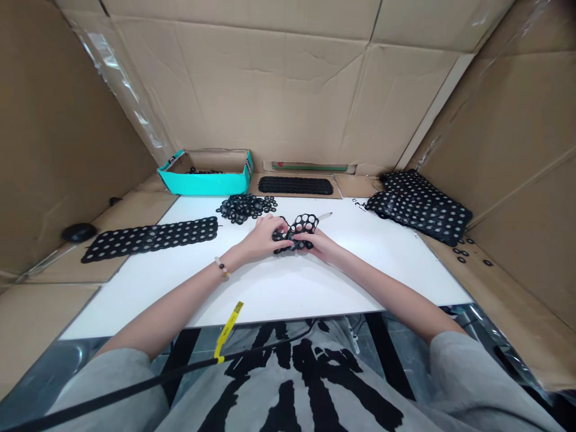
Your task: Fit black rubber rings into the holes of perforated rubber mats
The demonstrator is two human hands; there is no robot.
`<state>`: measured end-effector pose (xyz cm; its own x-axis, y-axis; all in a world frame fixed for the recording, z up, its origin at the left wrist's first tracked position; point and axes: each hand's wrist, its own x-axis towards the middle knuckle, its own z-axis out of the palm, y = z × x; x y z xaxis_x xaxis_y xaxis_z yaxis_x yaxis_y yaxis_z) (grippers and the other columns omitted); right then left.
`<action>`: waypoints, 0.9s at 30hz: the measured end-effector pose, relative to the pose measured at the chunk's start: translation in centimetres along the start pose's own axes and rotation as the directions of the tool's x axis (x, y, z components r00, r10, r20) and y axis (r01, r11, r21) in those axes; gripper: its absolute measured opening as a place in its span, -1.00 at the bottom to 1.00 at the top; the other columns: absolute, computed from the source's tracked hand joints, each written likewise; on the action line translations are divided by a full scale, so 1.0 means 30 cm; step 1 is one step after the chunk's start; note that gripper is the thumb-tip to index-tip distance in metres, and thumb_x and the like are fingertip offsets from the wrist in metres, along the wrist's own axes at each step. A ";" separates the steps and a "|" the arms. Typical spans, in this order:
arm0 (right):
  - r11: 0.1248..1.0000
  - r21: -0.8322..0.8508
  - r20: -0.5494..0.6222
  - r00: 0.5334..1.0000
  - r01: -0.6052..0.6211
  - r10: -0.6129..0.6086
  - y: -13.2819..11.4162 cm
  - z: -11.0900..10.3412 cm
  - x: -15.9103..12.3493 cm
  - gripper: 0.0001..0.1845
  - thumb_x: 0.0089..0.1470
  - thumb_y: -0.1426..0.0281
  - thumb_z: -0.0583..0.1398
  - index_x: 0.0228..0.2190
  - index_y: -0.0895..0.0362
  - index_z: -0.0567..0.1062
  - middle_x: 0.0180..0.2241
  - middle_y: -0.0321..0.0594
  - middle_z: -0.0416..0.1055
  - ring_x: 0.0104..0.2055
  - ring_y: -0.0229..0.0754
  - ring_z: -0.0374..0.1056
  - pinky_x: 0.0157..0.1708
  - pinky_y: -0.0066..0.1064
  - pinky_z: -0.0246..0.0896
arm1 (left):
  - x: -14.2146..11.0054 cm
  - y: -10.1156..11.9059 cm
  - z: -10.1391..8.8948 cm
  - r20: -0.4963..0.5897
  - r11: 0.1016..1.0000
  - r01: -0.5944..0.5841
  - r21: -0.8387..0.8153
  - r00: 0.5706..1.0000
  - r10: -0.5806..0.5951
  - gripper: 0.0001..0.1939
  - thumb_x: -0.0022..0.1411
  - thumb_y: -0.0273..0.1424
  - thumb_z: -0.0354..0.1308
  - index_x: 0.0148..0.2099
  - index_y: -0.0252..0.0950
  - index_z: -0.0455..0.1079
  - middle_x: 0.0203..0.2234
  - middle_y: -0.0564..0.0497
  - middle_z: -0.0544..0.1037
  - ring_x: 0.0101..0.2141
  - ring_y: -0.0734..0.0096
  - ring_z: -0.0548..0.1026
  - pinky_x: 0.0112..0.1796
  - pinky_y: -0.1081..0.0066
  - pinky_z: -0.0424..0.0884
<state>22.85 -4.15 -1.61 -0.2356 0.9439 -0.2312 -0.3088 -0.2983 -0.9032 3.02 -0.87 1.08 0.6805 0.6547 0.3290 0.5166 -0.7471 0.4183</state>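
Over the middle of the white table, a small black sheet of joined rings [306, 224] is held between both hands. My left hand [266, 235] closes on its left side, thumb and fingers pinching the edge. On the other side, my right hand [318, 243] grips the sheet with the thumb on top. Its upper right part curls upward and shows round holes. Fingers cover much of the lower part, so I cannot make out the join between the rings. A pile of loose black rings [243, 207] lies just beyond my left hand.
A pen [324, 215] lies behind my right hand. A long ring strip [155, 239] stretches leftward past a black round object [79, 233]. At the back are a turquoise box [207, 183] and a folded black strip [296, 185]. Stacked ring sheets [423, 204] sit right, beside cardboard walls [252, 90].
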 end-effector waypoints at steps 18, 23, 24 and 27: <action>0.990 -0.065 0.077 0.989 0.127 -0.122 0.032 -0.002 0.019 -0.60 -0.27 0.23 0.45 -0.41 0.19 0.52 -0.38 -0.25 0.49 -0.31 -0.22 0.41 -0.32 -0.36 0.46 | 0.003 0.060 0.042 -0.131 0.988 0.139 -0.060 0.981 -0.146 -0.77 0.18 -0.37 0.03 -0.42 -0.25 0.48 -0.48 -0.04 0.55 -0.31 0.21 0.40 -0.27 0.29 0.26; 0.988 -0.078 0.027 0.991 0.130 -0.128 0.043 -0.011 0.044 -0.57 -0.32 0.22 0.46 -0.44 0.15 0.46 -0.44 -0.27 0.44 -0.37 -0.21 0.40 -0.45 -0.37 0.44 | 0.026 0.009 0.047 -0.217 0.927 0.288 -0.241 0.915 -0.340 -0.68 0.17 -0.34 -0.04 -0.59 -0.27 0.33 -0.65 0.06 0.40 -0.48 0.35 0.33 -0.41 0.37 0.16; 0.987 -0.085 0.015 0.991 0.136 -0.135 0.043 -0.012 0.048 -0.58 -0.32 0.23 0.46 -0.44 0.15 0.45 -0.43 -0.27 0.45 -0.37 -0.21 0.40 -0.46 -0.39 0.43 | 0.031 -0.012 0.039 -0.240 0.911 0.309 -0.272 0.895 -0.376 -0.68 0.16 -0.33 -0.04 -0.59 -0.28 0.34 -0.64 0.07 0.40 -0.49 0.36 0.33 -0.43 0.38 0.15; 0.984 -0.085 -0.017 0.987 0.157 -0.159 0.037 -0.015 0.048 -0.59 -0.34 0.28 0.46 -0.46 0.14 0.42 -0.43 -0.28 0.44 -0.37 -0.23 0.38 -0.45 -0.39 0.43 | 0.040 -0.100 -0.012 -0.360 0.894 0.358 -0.271 0.823 -0.439 -0.68 0.18 -0.33 -0.04 -0.51 -0.30 0.43 -0.55 0.03 0.51 -0.45 0.33 0.40 -0.40 0.38 0.17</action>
<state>22.57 -3.06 -3.11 -0.1681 0.9816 -0.0907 -0.2626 -0.1333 -0.9556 2.08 2.20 0.53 0.1467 0.9083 0.3918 0.5642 -0.4022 0.7210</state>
